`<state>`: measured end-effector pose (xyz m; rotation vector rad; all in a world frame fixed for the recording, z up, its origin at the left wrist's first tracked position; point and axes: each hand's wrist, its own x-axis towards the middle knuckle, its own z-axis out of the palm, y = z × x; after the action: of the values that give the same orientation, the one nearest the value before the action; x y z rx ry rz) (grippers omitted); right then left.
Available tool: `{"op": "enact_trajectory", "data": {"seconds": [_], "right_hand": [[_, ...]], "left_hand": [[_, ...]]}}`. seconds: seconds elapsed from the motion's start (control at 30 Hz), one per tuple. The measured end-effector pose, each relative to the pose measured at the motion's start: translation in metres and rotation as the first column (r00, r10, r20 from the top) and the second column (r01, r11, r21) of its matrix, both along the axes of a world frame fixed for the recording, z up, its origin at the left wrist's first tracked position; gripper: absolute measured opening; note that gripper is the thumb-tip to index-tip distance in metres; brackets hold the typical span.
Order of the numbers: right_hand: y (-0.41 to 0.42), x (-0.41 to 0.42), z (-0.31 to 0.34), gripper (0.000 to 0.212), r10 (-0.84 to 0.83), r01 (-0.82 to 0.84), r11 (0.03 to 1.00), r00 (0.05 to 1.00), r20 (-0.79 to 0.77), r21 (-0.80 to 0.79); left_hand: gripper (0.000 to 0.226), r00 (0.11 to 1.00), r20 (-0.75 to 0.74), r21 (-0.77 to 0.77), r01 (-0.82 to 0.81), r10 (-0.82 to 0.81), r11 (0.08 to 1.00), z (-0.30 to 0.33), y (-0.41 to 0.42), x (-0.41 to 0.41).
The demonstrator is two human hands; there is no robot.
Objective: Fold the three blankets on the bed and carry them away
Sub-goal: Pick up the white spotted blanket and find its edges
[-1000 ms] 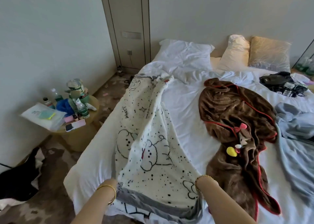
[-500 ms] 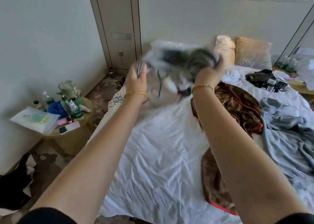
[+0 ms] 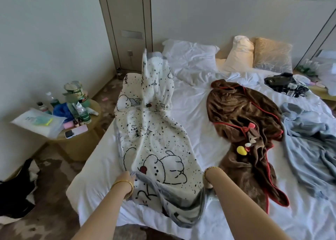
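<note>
A white blanket [image 3: 154,136] with black cartoon drawings and a grey border stretches along the left side of the bed [image 3: 196,116], its far end billowing up in the air. My left hand [image 3: 127,178] grips its near left corner. My right hand [image 3: 208,180] holds the near right corner, its fingers mostly hidden in the fabric. A brown blanket [image 3: 243,119] with red trim lies crumpled in the middle of the bed. At the right side a light blue blanket [image 3: 309,143] lies bunched.
A round bedside table [image 3: 81,136] with bottles, a phone and a plastic bag stands left of the bed. Pillows [image 3: 254,56] lie at the head. Black electronics and cables [image 3: 283,83] sit at the far right. Dark clothing [image 3: 14,194] lies on the floor.
My arms swung the white blanket up high half a second ago and have come back down. The blanket is spreading out over the bed, its far end still airborne.
</note>
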<state>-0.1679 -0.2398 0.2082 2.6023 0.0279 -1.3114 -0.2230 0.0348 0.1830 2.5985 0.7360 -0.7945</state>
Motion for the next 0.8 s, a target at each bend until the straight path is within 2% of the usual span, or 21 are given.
{"op": "enact_trajectory", "data": {"seconds": [0.03, 0.13, 0.2, 0.27, 0.33, 0.4, 0.43, 0.47, 0.53, 0.6, 0.63, 0.7, 0.8], "right_hand": [[0.003, 0.001, 0.003, 0.011, -0.019, 0.019, 1.0, 1.0, -0.007, 0.013], [0.009, 0.01, -0.001, 0.011, -0.21, 0.172, 0.957, 0.966, 0.148, 0.234], [0.009, 0.015, -0.007, 0.024, -0.298, 0.206, 0.922, 0.918, 0.262, 0.327], [0.009, 0.016, -0.015, 0.025, -0.388, 0.244, 0.882, 0.86, 0.33, 0.403], [0.008, 0.021, -0.024, 0.021, -0.447, 0.266, 0.848, 0.824, 0.348, 0.459], [0.007, 0.032, -0.032, 0.019, -0.497, 0.278, 0.811, 0.792, 0.356, 0.514], [0.008, 0.04, -0.033, 0.02, -0.514, 0.279, 0.796, 0.781, 0.356, 0.537], [0.01, 0.05, -0.035, 0.022, -0.531, 0.281, 0.779, 0.771, 0.351, 0.56], [0.015, 0.074, -0.039, 0.027, -0.543, 0.27, 0.759, 0.765, 0.346, 0.592], [0.02, 0.104, -0.045, 0.033, -0.553, 0.244, 0.738, 0.753, 0.357, 0.629], [0.022, 0.12, -0.049, 0.035, -0.592, 0.259, 0.693, 0.737, 0.326, 0.673], [0.026, 0.15, -0.055, 0.036, -0.7, 0.327, 0.538, 0.686, 0.196, 0.777], [0.026, 0.193, -0.069, 0.034, -0.751, 0.377, 0.454, 0.65, 0.119, 0.807]], "left_hand": [[0.039, 1.0, 0.026, 0.002, 0.006, -0.006, 1.0, 0.007, 0.0, 0.004], [0.038, 0.991, 0.117, -0.086, -0.056, 0.066, 0.995, 0.009, 0.004, 0.016], [0.04, 0.986, 0.116, -0.121, -0.107, 0.121, 0.987, 0.003, 0.008, 0.019], [0.043, 0.974, 0.149, -0.147, -0.149, 0.171, 0.978, -0.002, 0.014, 0.021], [0.046, 0.971, 0.166, -0.074, -0.159, 0.17, 0.984, -0.005, 0.016, 0.025], [0.047, 0.975, 0.174, 0.038, -0.148, 0.14, 0.988, -0.008, 0.017, 0.037], [0.046, 0.97, 0.213, 0.046, -0.134, 0.121, 0.99, -0.007, 0.017, 0.044], [0.045, 0.959, 0.262, 0.011, -0.113, 0.106, 0.994, -0.008, 0.016, 0.054], [0.039, 0.935, 0.32, -0.186, -0.094, 0.151, 0.978, -0.01, 0.014, 0.076], [0.042, 0.916, 0.321, -0.346, -0.124, 0.241, 0.93, -0.013, 0.013, 0.099], [0.046, 0.9, 0.32, -0.391, -0.16, 0.296, 0.906, -0.015, 0.013, 0.112], [0.045, 0.861, 0.323, -0.433, -0.235, 0.394, 0.87, -0.02, 0.016, 0.139], [0.041, 0.836, 0.276, -0.44, -0.33, 0.475, 0.835, -0.03, 0.02, 0.178]]}}
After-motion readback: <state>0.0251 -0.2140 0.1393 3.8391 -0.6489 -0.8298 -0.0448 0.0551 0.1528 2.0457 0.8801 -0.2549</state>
